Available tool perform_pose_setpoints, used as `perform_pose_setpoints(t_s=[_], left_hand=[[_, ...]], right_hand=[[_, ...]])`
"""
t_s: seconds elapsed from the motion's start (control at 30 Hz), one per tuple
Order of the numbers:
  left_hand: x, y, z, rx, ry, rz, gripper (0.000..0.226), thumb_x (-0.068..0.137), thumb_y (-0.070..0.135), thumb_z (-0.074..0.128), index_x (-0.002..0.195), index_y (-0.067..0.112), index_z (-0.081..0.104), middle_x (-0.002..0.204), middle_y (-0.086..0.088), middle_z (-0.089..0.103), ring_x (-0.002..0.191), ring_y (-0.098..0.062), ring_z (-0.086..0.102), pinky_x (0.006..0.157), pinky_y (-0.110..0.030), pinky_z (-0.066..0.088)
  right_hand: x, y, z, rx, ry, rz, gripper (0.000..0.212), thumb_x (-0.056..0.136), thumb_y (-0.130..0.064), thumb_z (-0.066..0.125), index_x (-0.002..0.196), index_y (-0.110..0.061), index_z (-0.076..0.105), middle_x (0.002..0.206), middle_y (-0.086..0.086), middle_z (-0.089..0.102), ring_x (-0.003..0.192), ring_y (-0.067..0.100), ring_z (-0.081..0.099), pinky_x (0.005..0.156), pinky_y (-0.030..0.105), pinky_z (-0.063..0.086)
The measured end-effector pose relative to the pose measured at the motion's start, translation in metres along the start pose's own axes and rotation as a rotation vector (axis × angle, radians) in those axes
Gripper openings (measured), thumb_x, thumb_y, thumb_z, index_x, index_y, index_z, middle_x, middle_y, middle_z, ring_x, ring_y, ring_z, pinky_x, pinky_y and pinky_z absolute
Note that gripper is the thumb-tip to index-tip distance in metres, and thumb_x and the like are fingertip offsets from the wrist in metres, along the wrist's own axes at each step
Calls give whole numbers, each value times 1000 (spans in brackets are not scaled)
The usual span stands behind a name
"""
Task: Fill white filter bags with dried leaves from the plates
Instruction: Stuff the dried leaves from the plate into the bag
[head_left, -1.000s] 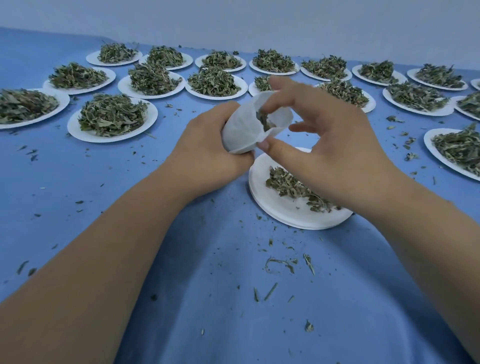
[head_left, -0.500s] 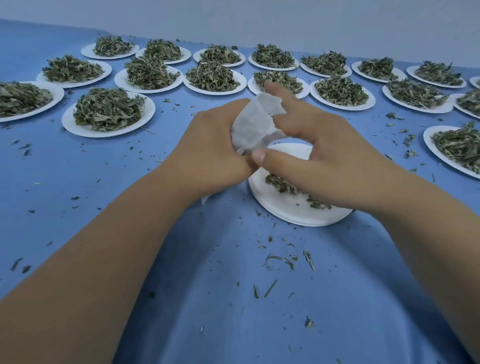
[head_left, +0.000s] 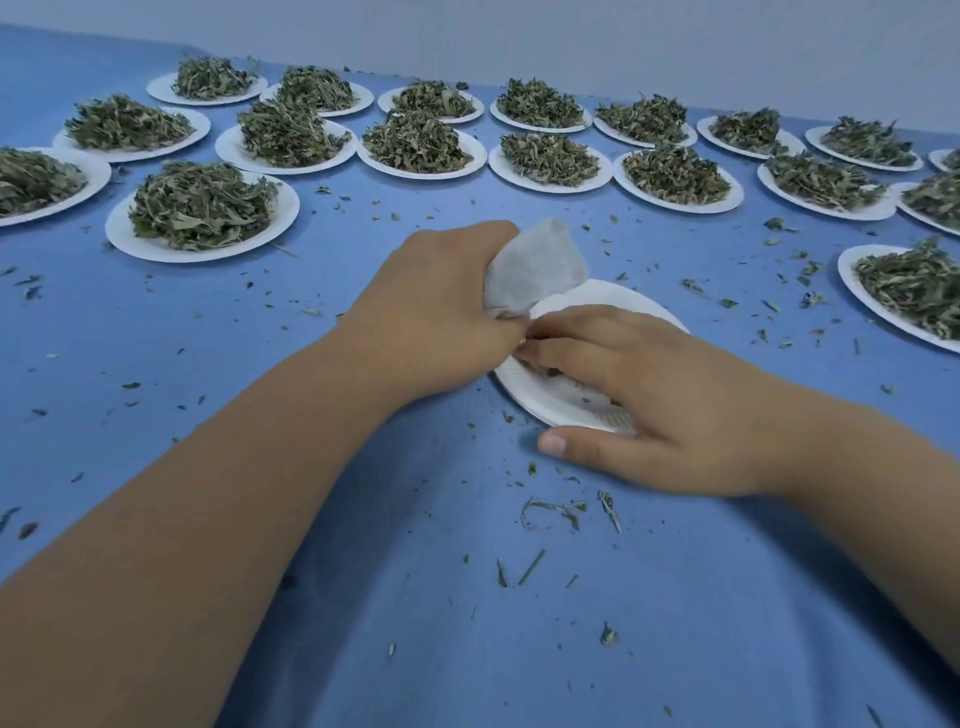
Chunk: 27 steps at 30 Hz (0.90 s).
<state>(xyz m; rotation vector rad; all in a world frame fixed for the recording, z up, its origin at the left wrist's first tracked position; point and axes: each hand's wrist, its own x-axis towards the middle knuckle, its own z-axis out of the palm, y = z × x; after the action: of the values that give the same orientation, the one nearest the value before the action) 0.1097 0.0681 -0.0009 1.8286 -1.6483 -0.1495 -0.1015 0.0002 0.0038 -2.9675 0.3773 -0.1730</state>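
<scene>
My left hand (head_left: 441, 312) grips a white filter bag (head_left: 535, 270) by its lower end, holding it at the left edge of the near white plate (head_left: 527, 395). The bag bulges and points up and away from me. My right hand (head_left: 675, 405) lies palm down over that plate. Its fingers curl on the few dried leaves (head_left: 551, 372) left there, fingertips close to my left hand. The thumb rests on the cloth by the plate's near rim. Most of those leaves are hidden under the fingers.
Several white plates heaped with dried leaves (head_left: 200, 208) stand in rows across the far side of the blue cloth (head_left: 363, 597), and one more plate (head_left: 914, 291) sits at the right. Leaf crumbs lie scattered around the near plate.
My right hand has let go of the bag's top and dropped onto the near plate. My left hand has lowered the bag towards the plate's left edge.
</scene>
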Motion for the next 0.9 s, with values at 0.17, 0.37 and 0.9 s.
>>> perform_pose_setpoints(t_s=[0.17,0.37,0.9], left_hand=[[-1,-4,2,1,-18,-20,12,80,26,65,89,30,58,80,8,64,77,-11,60,71,-44,54],[-1,-4,1,-8,-31,-17,13,79,24,66,88,30,58,79,8,63,76,-13,59,70,-44,53],[-3,0,1,-42,-54,-30,14,78,17,64,88,25,58,78,4,63,76,-17,60,71,-48,53]], right_hand=[[-2,1,7,8,171,-57,43,101,-52,50,120,-16,63,118,-1,59,109,22,55,92,39,46],[-9,6,16,-73,143,35,53,103,-59,37,133,-22,59,135,-3,56,124,21,51,102,43,43],[-8,2,23,74,314,-17,27,104,-29,52,85,-14,63,86,-4,57,86,20,52,80,28,42]])
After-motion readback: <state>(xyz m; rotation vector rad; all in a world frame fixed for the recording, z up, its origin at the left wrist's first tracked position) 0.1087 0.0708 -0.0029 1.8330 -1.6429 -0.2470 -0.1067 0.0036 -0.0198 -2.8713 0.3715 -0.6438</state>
